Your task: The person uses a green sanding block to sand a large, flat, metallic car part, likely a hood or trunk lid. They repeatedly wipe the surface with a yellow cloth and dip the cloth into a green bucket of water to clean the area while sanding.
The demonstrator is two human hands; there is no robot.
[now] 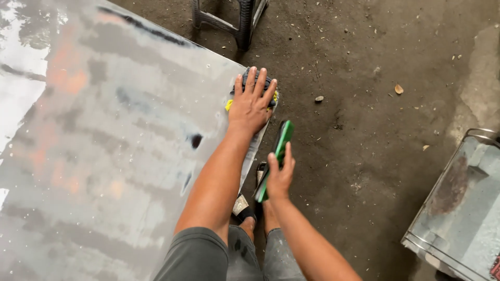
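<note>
My left hand lies flat, fingers spread, on a dark cloth with yellow edging at the right edge of a large grey sanded metal panel. My right hand hangs beside the panel's edge and grips a flat green and black block, held on edge and pointing away from me. My knees in grey trousers and a sandalled foot show below the arms.
A dark plastic stool stands on the dirt floor beyond the panel. Another metal panel with a rusty patch lies at the lower right. Small stones and a dry leaf dot the ground.
</note>
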